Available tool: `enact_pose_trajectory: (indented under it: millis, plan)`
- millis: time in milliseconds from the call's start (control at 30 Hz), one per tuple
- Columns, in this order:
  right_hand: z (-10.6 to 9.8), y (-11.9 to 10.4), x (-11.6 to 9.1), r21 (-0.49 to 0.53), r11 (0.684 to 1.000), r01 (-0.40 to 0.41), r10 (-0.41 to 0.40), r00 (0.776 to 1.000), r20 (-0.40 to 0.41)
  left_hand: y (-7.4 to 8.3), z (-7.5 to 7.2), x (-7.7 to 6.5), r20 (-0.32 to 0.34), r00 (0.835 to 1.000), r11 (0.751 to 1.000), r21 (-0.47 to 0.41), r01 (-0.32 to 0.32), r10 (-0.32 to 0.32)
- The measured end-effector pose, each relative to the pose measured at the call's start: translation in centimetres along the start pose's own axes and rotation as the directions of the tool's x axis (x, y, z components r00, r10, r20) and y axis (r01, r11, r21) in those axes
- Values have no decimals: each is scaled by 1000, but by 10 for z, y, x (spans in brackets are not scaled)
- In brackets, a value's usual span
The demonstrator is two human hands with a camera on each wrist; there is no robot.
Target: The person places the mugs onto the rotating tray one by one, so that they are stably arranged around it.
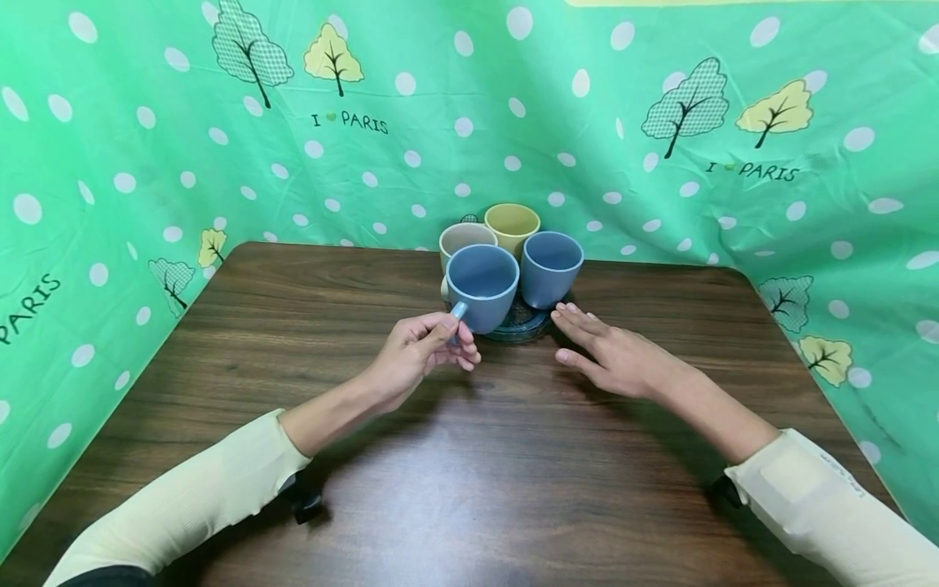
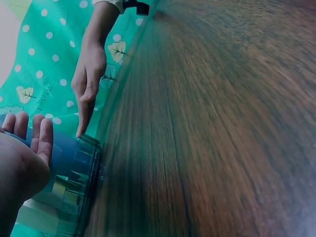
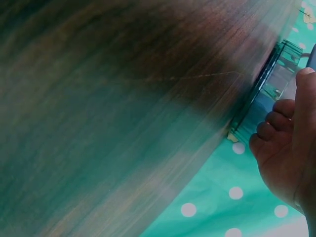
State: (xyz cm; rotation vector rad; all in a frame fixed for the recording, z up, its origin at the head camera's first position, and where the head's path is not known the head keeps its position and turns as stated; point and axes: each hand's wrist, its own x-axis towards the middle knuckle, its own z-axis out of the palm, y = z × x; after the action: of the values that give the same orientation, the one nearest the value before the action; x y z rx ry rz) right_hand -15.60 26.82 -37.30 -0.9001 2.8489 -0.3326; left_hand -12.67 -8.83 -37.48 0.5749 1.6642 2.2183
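My left hand (image 1: 420, 352) pinches the handle of a blue mug (image 1: 482, 293) between thumb and fingers. This mug is tilted toward me and overlaps the front of a round, dark teal see-through tray (image 1: 519, 332) in the head view. A second blue mug (image 1: 550, 273) stands on the tray's right side. Behind them are a yellow mug (image 1: 511, 218) and a whitish mug (image 1: 462, 236), both partly hidden. With its fingers straight, my right hand (image 1: 616, 355) has its fingertips right at the tray's right rim. The left wrist view shows the tray's ribbed clear wall (image 2: 89, 155).
The tray sits near the far edge of a dark wood-grain table (image 1: 469, 489). A green cloth (image 1: 440, 81) with white dots and printed trees hangs behind the table and along both sides. Both forearms reach in from the near corners in pale sleeves (image 1: 198, 481).
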Motion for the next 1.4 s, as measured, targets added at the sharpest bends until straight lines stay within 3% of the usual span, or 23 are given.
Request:
enact_pose_trajectory:
  millis: [1400]
  plan:
    - [0,-1,0,3,1000,4,-4,1000,-1,-16,8,27,-25,1000,1000,-6,-3,3]
